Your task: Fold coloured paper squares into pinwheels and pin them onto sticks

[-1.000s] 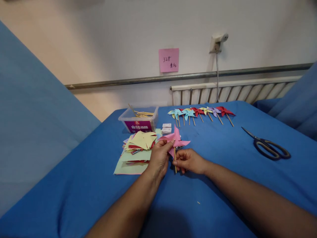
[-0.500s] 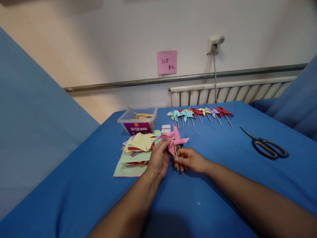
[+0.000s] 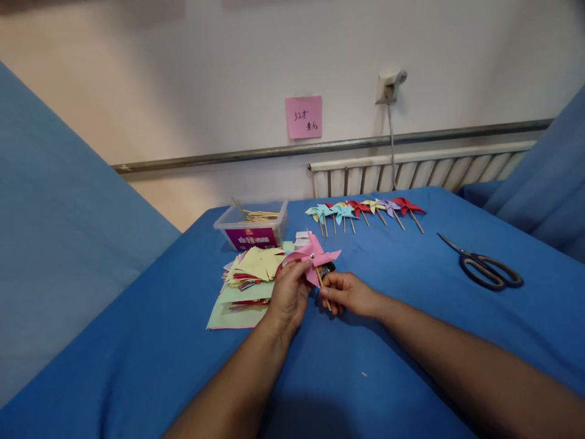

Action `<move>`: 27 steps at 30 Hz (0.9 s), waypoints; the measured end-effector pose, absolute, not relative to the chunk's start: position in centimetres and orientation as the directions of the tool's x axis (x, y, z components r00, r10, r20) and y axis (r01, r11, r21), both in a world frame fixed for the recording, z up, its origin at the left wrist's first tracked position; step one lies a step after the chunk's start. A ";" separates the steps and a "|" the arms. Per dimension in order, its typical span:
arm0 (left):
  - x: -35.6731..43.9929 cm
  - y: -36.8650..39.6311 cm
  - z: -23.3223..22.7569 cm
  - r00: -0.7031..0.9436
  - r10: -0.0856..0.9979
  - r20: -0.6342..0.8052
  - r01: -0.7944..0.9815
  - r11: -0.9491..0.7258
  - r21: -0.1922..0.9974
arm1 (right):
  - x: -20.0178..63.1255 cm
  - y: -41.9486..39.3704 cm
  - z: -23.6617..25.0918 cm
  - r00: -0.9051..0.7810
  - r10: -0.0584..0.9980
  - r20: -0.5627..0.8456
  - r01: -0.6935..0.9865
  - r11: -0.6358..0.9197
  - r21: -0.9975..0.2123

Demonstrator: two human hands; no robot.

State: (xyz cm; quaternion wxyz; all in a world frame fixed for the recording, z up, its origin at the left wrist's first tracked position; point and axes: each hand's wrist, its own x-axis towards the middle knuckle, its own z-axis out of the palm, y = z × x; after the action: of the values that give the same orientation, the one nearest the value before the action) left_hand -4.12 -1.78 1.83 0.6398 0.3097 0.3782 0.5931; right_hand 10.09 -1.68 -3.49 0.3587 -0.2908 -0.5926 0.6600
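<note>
A pink paper pinwheel (image 3: 315, 253) on a thin wooden stick is held up between my two hands. My left hand (image 3: 291, 292) pinches it behind and below the blades, close to the centre pin. Lower down, the fingers of my right hand (image 3: 347, 294) are closed around the stick (image 3: 323, 288). A small dark object (image 3: 328, 268) shows just behind the pinwheel, partly hidden. Left of my left hand lies a stack of cut paper pieces (image 3: 257, 263), yellow on top, over larger pale green sheets (image 3: 226, 312).
A clear plastic box (image 3: 252, 235) of wooden sticks stands at the back left. Several finished pinwheels (image 3: 361, 209) lie in a row at the back. Black-handled scissors (image 3: 489, 271) rest on the right. Small white boxes (image 3: 303, 238) sit behind the pinwheel on the blue cloth (image 3: 365, 402).
The pink pinwheel has tilted a little to the left, its stick now slanting more. Both hands keep their hold. The whole view has shifted slightly.
</note>
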 end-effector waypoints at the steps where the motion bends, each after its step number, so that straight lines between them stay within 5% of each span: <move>1: -4.1 -1.7 1.8 0.006 0.994 -0.107 -0.527 0.094 0.845 | 10.1 -1.7 -3.5 -0.576 0.816 0.035 -0.123 -0.044 -0.991; 27: -4.5 -1.2 2.1 -0.040 0.995 -0.092 -0.460 0.064 0.886 | 9.4 -1.1 -3.3 -0.586 0.810 -0.032 -0.100 -0.111 -0.989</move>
State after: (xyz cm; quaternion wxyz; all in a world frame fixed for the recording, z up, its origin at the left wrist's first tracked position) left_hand -4.48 -1.22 2.13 0.6080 0.3323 0.4027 0.5981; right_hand 9.44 -1.07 -3.28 0.3351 -0.3078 -0.5764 0.6788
